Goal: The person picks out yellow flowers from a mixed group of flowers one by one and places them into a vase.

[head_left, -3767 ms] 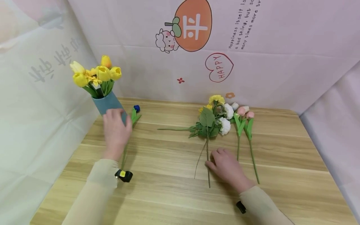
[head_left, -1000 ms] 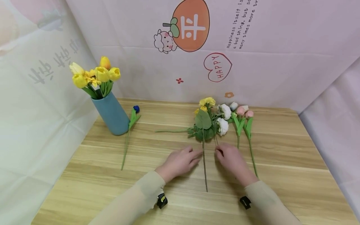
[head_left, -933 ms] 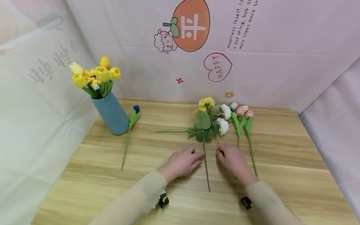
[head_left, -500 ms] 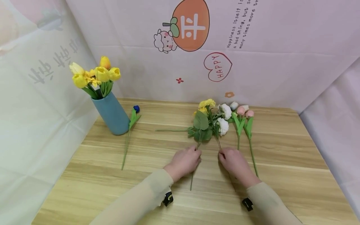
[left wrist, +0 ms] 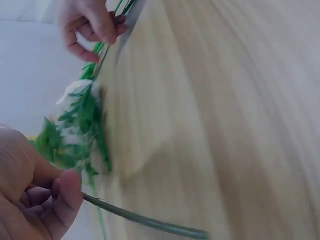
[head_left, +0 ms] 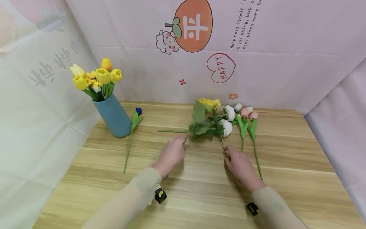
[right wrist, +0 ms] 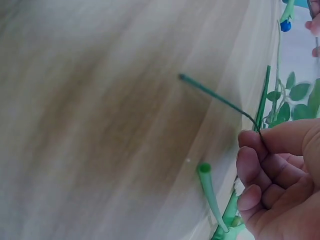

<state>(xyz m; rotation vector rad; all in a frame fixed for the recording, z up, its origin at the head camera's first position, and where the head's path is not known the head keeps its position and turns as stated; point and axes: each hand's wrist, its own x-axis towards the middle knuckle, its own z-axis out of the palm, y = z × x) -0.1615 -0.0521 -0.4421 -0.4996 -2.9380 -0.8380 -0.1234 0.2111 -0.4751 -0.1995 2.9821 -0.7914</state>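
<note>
My left hand (head_left: 171, 154) pinches the stem of a flower with broad green leaves (head_left: 198, 112); its bloom cannot be told apart in the pile. In the left wrist view, the lower part of that stem (left wrist: 145, 220) sticks out past the fingers. Thumb and fingers of my right hand (head_left: 239, 163) pinch a thin stem (right wrist: 220, 97), which runs up towards the yellow blooms (head_left: 213, 103). Two white blooms (head_left: 227, 128) lie beside it. At the left, a blue vase (head_left: 112, 116) holds yellow tulips (head_left: 103, 75) and a sunflower.
A blue tulip (head_left: 138, 111) lies beside the vase on the wooden table (head_left: 194, 203). Pink tulips (head_left: 253, 115) rest right of the pile, near my right hand. Another green stem (head_left: 172, 131) points left from the pile. Printed cloth (head_left: 137, 63) stands behind the table.
My left hand came over from the vase, took hold of the leafy stem and has drawn it left, its leaves swinging left too. My right hand has shifted slightly, still pinching the thin stem.
</note>
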